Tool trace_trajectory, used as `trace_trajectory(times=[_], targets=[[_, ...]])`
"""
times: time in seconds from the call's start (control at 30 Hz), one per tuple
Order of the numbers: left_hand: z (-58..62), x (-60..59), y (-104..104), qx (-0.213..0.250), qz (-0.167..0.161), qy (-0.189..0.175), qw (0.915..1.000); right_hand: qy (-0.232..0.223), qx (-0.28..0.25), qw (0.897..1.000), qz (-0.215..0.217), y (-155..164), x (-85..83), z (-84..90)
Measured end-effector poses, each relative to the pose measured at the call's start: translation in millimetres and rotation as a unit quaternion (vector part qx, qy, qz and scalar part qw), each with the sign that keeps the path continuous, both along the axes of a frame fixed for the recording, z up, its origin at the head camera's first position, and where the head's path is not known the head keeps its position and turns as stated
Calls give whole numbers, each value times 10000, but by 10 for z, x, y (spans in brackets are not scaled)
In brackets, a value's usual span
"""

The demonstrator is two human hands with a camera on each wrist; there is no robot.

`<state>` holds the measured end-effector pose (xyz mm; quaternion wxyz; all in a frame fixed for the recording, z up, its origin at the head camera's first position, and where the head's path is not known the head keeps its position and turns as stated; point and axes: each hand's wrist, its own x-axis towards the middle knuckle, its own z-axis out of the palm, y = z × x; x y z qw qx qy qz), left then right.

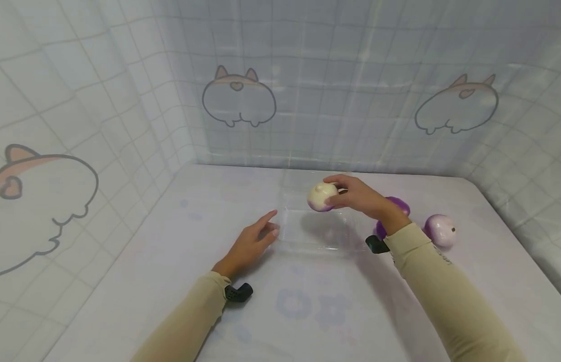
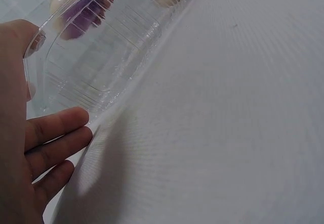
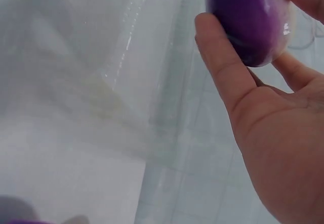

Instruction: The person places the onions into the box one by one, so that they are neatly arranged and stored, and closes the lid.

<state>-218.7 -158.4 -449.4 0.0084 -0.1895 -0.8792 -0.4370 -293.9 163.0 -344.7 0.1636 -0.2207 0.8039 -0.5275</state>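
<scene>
My right hand [image 1: 357, 195] pinches a glossy cream-and-purple onion-like bulb [image 1: 320, 199] between thumb and fingers. The bulb is held over a clear plastic box [image 1: 313, 247], its cream, knobbed side turned up. From the right wrist, the deep purple side of the bulb [image 3: 245, 21] shows against the fingers. My left hand [image 1: 251, 245] is at the box's left side, fingers fairly straight and apart from the thumb. Close up in the left wrist view, fingertips [image 2: 76, 118] lie right by the clear wall [image 2: 101, 57].
Right of the box sit a deep purple piece [image 1: 400, 204], partly hidden behind my right wrist, and a pale purple bulb [image 1: 440, 230] with a brown spot. A tiled-pattern curtain [image 1: 325, 90] encloses the white table [image 1: 244, 327] at the back and sides.
</scene>
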Motion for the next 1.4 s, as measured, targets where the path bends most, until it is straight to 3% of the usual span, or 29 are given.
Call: trace_trajectory(times=[0.17, 0.33, 0.67, 1.4], targets=[[-2, 3, 2, 1, -4, -64, 10000, 104, 622, 9980, 20, -126, -9, -12], [6, -3, -3, -59, -21, -37, 10000, 237, 904, 9956, 81, -241, -38, -43], [-7, -39, 0, 27, -164, 71, 9998, 541, 1204, 9910, 229, -371, -33, -55], [-29, -28, -18, 20, -61, 24, 10000, 1152, 1772, 9770, 276, -560, -93, -126]])
